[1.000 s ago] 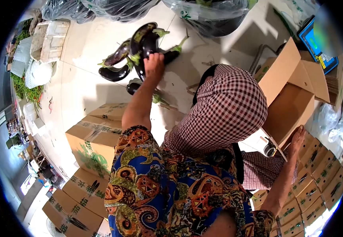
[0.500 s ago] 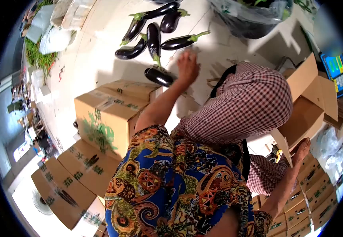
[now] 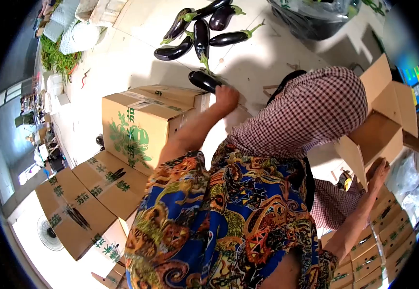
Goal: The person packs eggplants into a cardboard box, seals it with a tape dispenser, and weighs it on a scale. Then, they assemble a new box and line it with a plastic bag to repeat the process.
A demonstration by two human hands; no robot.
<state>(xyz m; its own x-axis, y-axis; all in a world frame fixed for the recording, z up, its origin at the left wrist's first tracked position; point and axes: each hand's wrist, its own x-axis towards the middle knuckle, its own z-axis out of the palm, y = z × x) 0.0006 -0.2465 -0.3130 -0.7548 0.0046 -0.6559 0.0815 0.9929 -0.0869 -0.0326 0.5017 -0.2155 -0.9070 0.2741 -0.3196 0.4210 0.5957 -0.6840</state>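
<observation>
My left hand is closed at the near end of a dark purple eggplant lying on the pale floor. Its fingertips are partly hidden. Just beyond, several more glossy eggplants with green stems lie in a loose group. Over on the right, my right hand grips the lower edge of an open cardboard box, which is tilted beside my knee with its flaps spread. The inside that shows is bare cardboard.
A taped carton with green print stands left of my arm, near more printed cartons. A plastic-lined container is at the top. At far right are a blue scale, plastic bags and stacked boxes.
My left hand has come back toward me from above the floor and closed at the nearest eggplant. My right hand stays on the box. The whole view has shifted slightly.
</observation>
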